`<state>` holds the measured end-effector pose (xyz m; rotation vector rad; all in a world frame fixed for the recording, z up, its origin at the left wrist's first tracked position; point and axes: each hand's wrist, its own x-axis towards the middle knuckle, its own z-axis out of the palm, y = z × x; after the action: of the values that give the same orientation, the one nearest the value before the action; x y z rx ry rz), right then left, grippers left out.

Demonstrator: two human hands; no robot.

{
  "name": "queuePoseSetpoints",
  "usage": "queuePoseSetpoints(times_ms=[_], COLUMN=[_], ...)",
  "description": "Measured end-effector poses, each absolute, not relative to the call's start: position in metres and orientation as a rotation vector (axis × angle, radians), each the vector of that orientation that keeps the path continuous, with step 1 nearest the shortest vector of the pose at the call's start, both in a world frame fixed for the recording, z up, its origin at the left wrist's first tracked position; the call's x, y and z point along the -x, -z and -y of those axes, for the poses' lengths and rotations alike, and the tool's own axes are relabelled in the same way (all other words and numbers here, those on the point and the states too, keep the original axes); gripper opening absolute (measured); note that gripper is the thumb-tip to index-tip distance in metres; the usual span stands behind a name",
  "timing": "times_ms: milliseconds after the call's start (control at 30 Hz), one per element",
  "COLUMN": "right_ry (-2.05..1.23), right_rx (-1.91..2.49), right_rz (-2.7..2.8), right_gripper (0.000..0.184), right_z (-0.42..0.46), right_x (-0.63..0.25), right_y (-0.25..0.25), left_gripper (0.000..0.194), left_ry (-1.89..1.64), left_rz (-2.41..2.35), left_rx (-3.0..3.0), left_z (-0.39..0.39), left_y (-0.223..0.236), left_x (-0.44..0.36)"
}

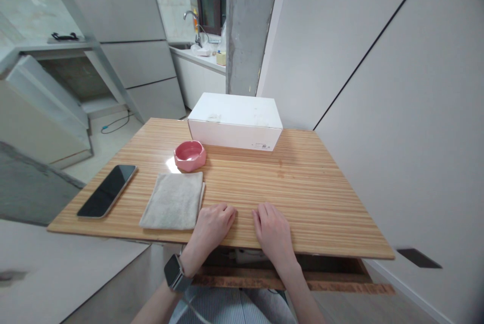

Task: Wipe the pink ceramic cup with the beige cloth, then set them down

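Note:
My left hand [215, 223] rests on the wooden table [317, 198] in a loose fist, with nothing showing in it. It lies against the right edge of a folded light-grey cloth [172, 201]. My right hand [273, 228] rests on the bare wood a short way to the right, fingers curled under and nothing visible in them. A pink faceted bowl [190, 156] stands just beyond the cloth. Left of the cloth lies a phone [108, 191] with a dark screen. On my left wrist is a smartwatch [177, 272].
A long white box [235, 121] sits at the table's far edge. Below the near edge, a drawer [325, 266] stands partly out above my lap. A white wall [378, 112] borders the right side. Kitchen cabinets [143, 62] and a sink tap [194, 24] are further back.

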<state>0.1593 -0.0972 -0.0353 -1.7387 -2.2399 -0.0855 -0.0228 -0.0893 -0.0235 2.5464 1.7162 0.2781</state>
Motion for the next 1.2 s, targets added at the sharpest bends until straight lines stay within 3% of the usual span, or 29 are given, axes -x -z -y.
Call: queuePoseSetpoints(times_ms=[267,467,567,733,933,1200], right_ry=[0.046,0.004,0.014,0.015,-0.003,-0.021], right_rx=[1.732,1.715,1.706,1.686,1.7,1.693], right_rz=[2.217,2.201,2.185,2.164,2.167,2.15], right_gripper=[0.021,0.02,0.02,0.019,0.019,0.02], right_z=[0.098,0.097,0.097,0.099,0.098,0.099], right_x=[-0.16,-0.162,-0.162,-0.162,-0.162,-0.162], right_y=[0.034,0.036,0.037,0.037,0.038,0.037], left_gripper=[0.037,0.041,0.062,0.068,0.063,0.063], left_ry=[-0.237,-0.717,-0.629,-0.456,-0.429,-0.567], left_rz=[-1.756,-2.309,-2.474,-2.481,-2.464,-2.106], left_rx=[-2.495,-2.351,-2.224,-2.061,-1.974,-2.213], left_z=[0.077,0.008,-0.02,-0.039,-0.044,-0.048], left_y=[0.012,-0.034,-0.035,-0.025,-0.043,-0.045], left_x=[0.026,0.075,0.098,0.112,0.085,0.006])
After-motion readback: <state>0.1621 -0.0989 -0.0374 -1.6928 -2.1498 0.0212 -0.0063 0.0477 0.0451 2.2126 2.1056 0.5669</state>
